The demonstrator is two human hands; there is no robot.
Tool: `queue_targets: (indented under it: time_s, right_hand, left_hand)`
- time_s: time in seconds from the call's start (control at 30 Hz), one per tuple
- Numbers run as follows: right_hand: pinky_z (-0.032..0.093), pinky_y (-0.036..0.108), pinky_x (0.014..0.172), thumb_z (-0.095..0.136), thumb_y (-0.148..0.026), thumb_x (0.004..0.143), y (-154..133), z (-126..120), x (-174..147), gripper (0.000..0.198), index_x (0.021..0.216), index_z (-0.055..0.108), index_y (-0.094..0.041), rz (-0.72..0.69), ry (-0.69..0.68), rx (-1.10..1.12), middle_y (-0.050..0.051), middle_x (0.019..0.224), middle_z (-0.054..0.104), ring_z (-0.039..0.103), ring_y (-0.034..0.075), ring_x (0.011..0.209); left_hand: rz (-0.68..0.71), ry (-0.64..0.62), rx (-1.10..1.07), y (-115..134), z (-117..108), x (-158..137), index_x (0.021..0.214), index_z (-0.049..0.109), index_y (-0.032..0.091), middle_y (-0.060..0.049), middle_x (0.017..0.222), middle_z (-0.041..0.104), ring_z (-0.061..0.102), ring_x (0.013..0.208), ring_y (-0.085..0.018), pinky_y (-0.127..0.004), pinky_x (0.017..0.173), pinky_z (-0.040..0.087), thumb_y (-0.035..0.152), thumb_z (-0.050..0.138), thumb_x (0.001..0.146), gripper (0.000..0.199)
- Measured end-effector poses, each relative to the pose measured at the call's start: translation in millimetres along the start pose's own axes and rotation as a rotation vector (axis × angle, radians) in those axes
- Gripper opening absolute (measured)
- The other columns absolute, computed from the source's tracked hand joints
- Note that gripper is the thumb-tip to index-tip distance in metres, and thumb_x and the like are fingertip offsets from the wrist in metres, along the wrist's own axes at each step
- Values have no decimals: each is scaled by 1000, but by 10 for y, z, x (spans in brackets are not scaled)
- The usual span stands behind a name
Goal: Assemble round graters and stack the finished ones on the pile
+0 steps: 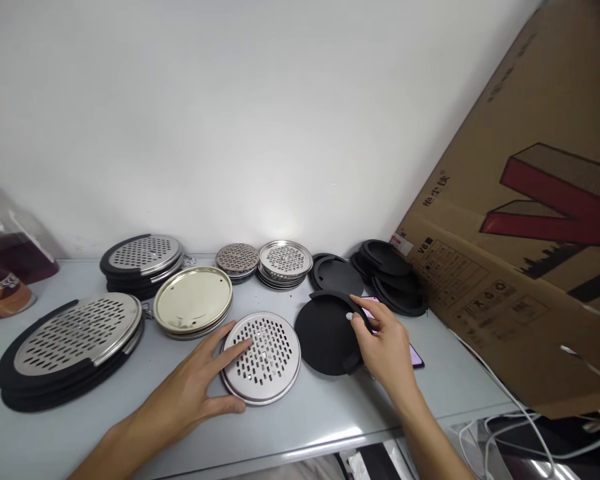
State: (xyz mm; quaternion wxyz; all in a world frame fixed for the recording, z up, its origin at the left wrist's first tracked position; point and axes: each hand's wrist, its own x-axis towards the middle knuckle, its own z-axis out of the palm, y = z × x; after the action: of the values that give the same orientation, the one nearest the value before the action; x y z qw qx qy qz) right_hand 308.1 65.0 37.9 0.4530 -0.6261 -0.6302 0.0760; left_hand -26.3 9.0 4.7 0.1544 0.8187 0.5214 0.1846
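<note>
Near the front middle of the table lies a round perforated metal plate (266, 350), with rows of small slots. My left hand (205, 373) rests at its left side, fingers spread, the index finger lying over the slots and the thumb by the lower edge. To the right is a round black cover (325, 337) with a partial raised rim. My right hand (380, 333) pinches this cover by its right rim, thumb on the inside. Partly hidden behind that hand, a phone (416, 357) with a lit pinkish screen lies on the table.
Stacks of black-rimmed slotted plates (80, 337) stand left, beside a gold-coloured round lid (194, 300). Smaller slotted plates (286, 259) and black covers (387, 259) line the wall. A large cardboard box (520, 267) leans at right; white cables (525, 413) hang below it.
</note>
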Motion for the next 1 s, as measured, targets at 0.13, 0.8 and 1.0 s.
queue_targets:
  time_s: [0.13,0.8,1.0]
  right_hand:
    - [49,34,68,52,-31,82,59,13,-39,36,111,69,-19,77,-33,32,9,107,70,62,20,73]
    - [37,25,44,52,-34,85,232,-55,-295,38,114,65,-14,236,-143,125,-3,52,53,48,15,45]
    - [49,39,89,51,-31,86,147,54,-368,32,112,65,-17,-84,159,76,12,115,66,61,26,108]
  left_hand:
    - [-26,-6,-8,2,-15,-1,144,40,43,0,160,25,36,140,-36,-52,109,39,52,73,77,75]
    - [-56,-129,-205,-21,-202,33,140,46,45,3,160,24,30,142,-35,-53,114,27,52,81,68,80]
    - [-78,-110,-195,-21,-192,36,139,48,41,0,159,26,30,142,-36,-53,114,27,54,80,68,79]
